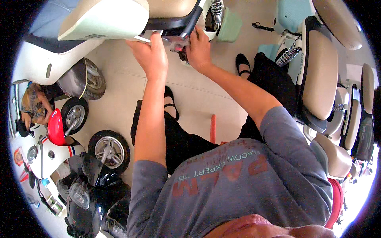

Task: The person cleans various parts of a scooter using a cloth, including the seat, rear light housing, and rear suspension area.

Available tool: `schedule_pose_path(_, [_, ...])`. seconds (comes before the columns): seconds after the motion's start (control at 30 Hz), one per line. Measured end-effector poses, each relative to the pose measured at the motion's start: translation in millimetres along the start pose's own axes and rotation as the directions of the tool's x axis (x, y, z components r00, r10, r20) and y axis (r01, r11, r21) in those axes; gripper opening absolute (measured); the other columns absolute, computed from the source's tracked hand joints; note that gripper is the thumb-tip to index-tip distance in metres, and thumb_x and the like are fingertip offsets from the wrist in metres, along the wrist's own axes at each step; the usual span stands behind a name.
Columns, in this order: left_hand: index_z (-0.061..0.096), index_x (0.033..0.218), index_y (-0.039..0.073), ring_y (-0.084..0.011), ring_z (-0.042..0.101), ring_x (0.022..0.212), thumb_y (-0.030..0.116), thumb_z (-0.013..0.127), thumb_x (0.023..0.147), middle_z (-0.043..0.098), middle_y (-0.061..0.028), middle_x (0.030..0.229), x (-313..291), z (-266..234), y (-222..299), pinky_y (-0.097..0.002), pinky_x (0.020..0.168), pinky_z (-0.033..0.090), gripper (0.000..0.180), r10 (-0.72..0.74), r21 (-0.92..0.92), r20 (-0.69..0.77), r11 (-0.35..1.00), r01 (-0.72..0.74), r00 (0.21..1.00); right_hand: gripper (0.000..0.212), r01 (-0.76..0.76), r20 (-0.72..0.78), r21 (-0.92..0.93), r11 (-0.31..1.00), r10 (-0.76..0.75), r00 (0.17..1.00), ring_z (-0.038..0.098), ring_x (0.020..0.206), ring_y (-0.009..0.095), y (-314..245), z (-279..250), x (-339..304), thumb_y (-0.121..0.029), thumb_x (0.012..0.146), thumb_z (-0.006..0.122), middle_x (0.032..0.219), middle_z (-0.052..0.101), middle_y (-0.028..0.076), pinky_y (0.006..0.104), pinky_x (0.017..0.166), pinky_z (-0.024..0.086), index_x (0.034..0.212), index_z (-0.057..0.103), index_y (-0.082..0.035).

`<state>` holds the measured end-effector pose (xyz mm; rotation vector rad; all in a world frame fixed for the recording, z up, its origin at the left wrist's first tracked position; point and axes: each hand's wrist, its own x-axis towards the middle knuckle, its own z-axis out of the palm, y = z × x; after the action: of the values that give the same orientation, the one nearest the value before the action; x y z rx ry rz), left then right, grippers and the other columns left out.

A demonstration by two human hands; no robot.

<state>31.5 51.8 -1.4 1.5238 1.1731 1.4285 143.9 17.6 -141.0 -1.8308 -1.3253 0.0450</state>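
Observation:
A scooter's rear end with a tan seat point(170, 8) and a pale mint backrest point(105, 20) fills the top of the view. Below the seat, my left hand point(152, 55) has its thumb raised and its fingers closed around a thin white trim piece point(143, 39), partly hidden by the backrest. My right hand point(199, 49) reaches up beside a dark rear bracket point(190, 25), fingers bent in against the scooter's tail. Between both hands sits a clear and reddish light cover point(175, 43). What my right fingertips grip is hidden.
Scooters with tan seats point(320, 71) line the right side. On the left stand a black scooter point(85, 194), a loose-looking wheel point(109, 152) and a red-fendered scooter point(56, 127); another person point(37, 103) is beyond. An orange-red bar point(213, 129) rises between my legs.

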Motion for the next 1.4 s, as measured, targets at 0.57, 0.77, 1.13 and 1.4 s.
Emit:
schedule_pose_path(0.57, [0.043, 0.119, -0.008, -0.0322, 0.049, 0.110, 0.010, 0.056, 0.081, 0.051, -0.0224, 0.118, -2.5, -3.1, 9.8, -0.0403, 0.101, 0.034, 0.044, 0.101, 0.238, 0.020, 0.966, -0.103, 0.995, 0.048, 0.412, 0.155, -0.295, 0.862, -0.382, 0.911, 0.041, 0.120, 0.038, 60.9, 23.5, 213.8, -0.024, 0.080, 0.060, 0.121, 0.055, 0.014, 0.0497, 0.096, 0.033, 0.125, 0.051, -0.010])
schedule_pose_path(0.77, [0.041, 0.115, -0.011, -0.0359, 0.047, 0.107, 0.014, 0.055, 0.084, 0.047, -0.0243, 0.113, -2.7, -3.0, 5.7, -0.0449, 0.095, 0.034, 0.042, 0.121, 0.250, 0.005, 0.961, -0.118, 0.993, 0.046, 0.432, 0.187, -0.254, 0.866, -0.394, 0.900, 0.040, 0.121, 0.038, 60.5, 24.4, 218.6, -0.027, 0.081, 0.059, 0.123, 0.055, 0.014, 0.0513, 0.098, 0.031, 0.125, 0.053, -0.011])
schedule_pose_path(1.13, [0.040, 0.117, -0.012, -0.0414, 0.047, 0.106, 0.020, 0.060, 0.078, 0.052, -0.0279, 0.110, 1.4, -11.8, 3.8, -0.0486, 0.092, 0.038, 0.054, 0.084, 0.215, 0.021, 0.973, -0.087, 0.996, 0.044, 0.663, 0.386, -0.032, 0.748, -0.603, 0.698, 0.039, 0.124, 0.039, 2.9, 46.0, 57.6, -0.033, 0.083, 0.057, 0.126, 0.056, 0.012, 0.0543, 0.101, 0.027, 0.124, 0.056, -0.015])
schedule_pose_path(1.4, [0.035, 0.126, -0.012, -0.0406, 0.045, 0.108, 0.021, 0.061, 0.078, 0.051, -0.0273, 0.114, -0.5, -8.7, 0.6, -0.0476, 0.096, 0.038, 0.064, 0.025, 0.246, -0.020, 0.969, -0.020, 0.999, 0.043, 0.328, 0.402, 0.499, 0.802, -0.549, 0.733, 0.038, 0.126, 0.040, 49.9, 32.0, 106.4, -0.037, 0.085, 0.055, 0.129, 0.056, 0.011, 0.0565, 0.104, 0.024, 0.123, 0.058, -0.017])
